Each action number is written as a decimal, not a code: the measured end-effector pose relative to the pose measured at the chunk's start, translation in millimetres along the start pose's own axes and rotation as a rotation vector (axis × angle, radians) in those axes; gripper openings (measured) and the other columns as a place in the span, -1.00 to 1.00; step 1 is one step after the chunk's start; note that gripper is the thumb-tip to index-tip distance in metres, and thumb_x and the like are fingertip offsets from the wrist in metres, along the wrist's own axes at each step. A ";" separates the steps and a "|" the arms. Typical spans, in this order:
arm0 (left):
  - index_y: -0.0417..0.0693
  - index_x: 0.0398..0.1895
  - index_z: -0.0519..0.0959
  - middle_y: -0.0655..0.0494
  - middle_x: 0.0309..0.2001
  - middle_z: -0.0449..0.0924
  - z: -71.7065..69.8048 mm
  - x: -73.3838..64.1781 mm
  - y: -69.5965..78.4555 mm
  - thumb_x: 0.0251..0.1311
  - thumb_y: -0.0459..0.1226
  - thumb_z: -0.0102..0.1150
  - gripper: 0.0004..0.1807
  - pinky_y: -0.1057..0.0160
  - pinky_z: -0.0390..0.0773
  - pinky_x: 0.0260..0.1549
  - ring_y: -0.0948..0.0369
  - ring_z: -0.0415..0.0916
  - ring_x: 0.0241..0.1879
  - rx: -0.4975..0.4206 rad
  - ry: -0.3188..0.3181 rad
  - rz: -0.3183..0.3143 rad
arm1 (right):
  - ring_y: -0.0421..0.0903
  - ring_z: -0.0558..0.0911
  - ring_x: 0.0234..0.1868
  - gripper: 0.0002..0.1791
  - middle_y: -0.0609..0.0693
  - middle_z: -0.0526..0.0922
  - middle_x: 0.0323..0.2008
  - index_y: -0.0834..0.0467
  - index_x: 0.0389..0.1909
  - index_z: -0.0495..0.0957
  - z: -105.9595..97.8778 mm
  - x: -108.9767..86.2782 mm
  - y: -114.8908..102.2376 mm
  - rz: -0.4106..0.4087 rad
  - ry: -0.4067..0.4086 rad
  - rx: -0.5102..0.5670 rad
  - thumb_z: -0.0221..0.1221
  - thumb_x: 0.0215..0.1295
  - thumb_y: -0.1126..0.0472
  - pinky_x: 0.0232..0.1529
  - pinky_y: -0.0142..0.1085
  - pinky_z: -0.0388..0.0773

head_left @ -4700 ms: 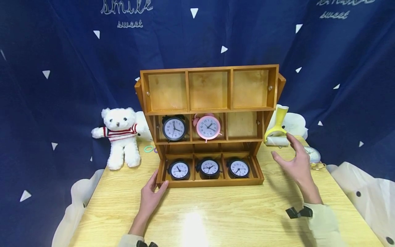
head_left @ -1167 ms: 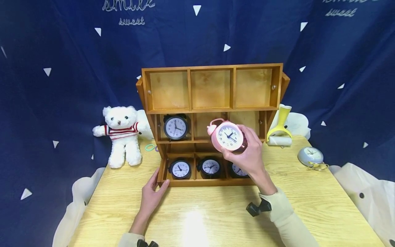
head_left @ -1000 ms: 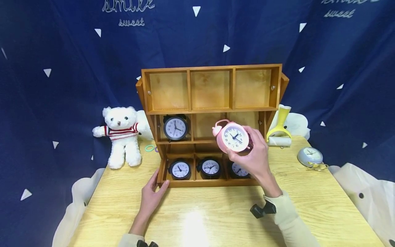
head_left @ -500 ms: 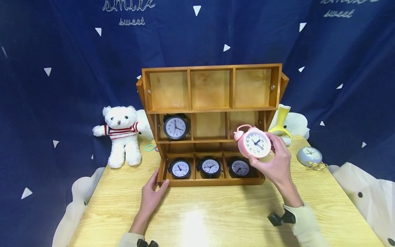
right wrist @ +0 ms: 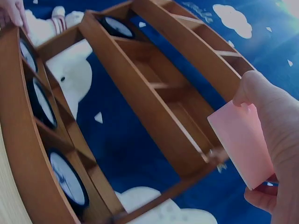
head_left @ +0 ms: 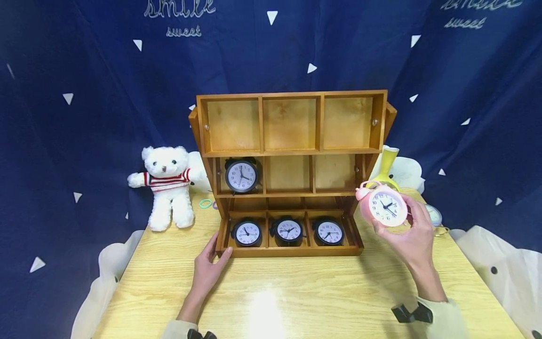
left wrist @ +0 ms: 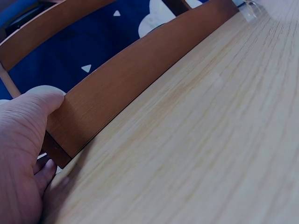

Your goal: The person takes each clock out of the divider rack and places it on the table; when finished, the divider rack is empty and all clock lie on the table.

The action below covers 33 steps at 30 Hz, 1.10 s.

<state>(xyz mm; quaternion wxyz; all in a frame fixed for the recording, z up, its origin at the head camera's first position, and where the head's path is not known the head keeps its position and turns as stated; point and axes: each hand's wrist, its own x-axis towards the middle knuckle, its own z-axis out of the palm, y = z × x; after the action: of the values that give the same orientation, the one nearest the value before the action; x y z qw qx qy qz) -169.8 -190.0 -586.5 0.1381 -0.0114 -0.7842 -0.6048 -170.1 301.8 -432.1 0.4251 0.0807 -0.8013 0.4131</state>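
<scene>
In the head view my right hand [head_left: 412, 238] holds a pink twin-bell alarm clock [head_left: 388, 207] by its round case, raised at the right of a three-tier wooden shelf [head_left: 292, 253]. In the right wrist view the pink clock [right wrist: 243, 144] shows its side, between thumb and fingers. My left hand [head_left: 206, 268] grips the shelf's front left corner; in the left wrist view the thumb lies on the front board [left wrist: 112, 88] and fingers go round the end. A black alarm clock [head_left: 241, 176] stands in the middle tier's left compartment. Three more, including one black clock [head_left: 329, 232], fill the bottom tier.
A white teddy bear [head_left: 169, 188] sits left of the shelf, with small hair ties [head_left: 205, 203] beside it. Behind my right hand are a yellow-handled lint roller [head_left: 387, 162] and a pale blue clock [head_left: 434, 215], partly hidden. A dark blue curtain [head_left: 296, 42] hangs behind.
My right hand has taken the pink clock from the middle tier's centre compartment and carried it rightward, past the shelf's right side. My left hand stays at the corner.
</scene>
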 end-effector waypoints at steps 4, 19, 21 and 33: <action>-0.15 0.57 0.32 -0.17 0.48 0.38 -0.1 -0.1 0.1 0.34 -0.23 0.41 -0.23 0.12 0.36 0.36 -0.02 0.40 0.41 -0.007 -0.003 -0.006 | -0.42 0.42 -0.10 -0.10 -0.15 0.56 -0.08 0.40 0.18 0.58 -12.2 -4.1 12.3 0.047 0.040 -0.049 0.56 -0.40 0.31 -0.17 -0.73 0.36; -0.16 0.57 0.31 -0.18 0.47 0.38 -0.3 -1.8 -0.8 0.32 -0.23 0.44 -0.20 0.11 0.39 0.36 -0.05 0.42 0.39 -0.003 0.009 -0.037 | -0.39 0.39 -0.07 -0.15 0.28 0.61 0.00 0.37 0.18 0.57 -22.2 -16.4 77.3 0.229 0.013 -0.198 0.57 -0.31 0.29 -0.17 -0.63 0.27; -0.18 0.56 0.32 -0.18 0.47 0.38 -0.4 -1.8 -0.9 0.32 -0.23 0.43 -0.21 0.10 0.39 0.36 -0.06 0.42 0.39 -0.004 0.008 -0.031 | -0.22 0.45 -0.07 -0.16 0.30 0.61 0.00 0.37 0.18 0.56 -18.6 -18.9 89.7 0.247 -0.004 -0.229 0.57 -0.28 0.25 -0.14 -0.48 0.31; -0.17 0.55 0.33 -0.19 0.47 0.37 0.0 -1.3 2.8 0.30 -0.28 0.44 -0.21 0.12 0.40 0.35 -0.07 0.42 0.39 -0.020 0.005 -0.008 | 0.28 0.53 0.02 -0.18 0.40 0.61 -0.02 0.42 0.17 0.54 3.5 -34.6 140.7 0.324 -0.106 -0.270 0.57 -0.20 0.22 -0.01 0.05 0.35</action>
<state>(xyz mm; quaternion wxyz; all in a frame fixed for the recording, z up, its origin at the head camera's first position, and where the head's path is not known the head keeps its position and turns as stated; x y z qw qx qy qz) -168.0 -189.0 -584.2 0.1374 -0.0080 -0.7777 -0.6134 -218.3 382.4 -542.5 0.3173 -0.0850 -0.8732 0.3602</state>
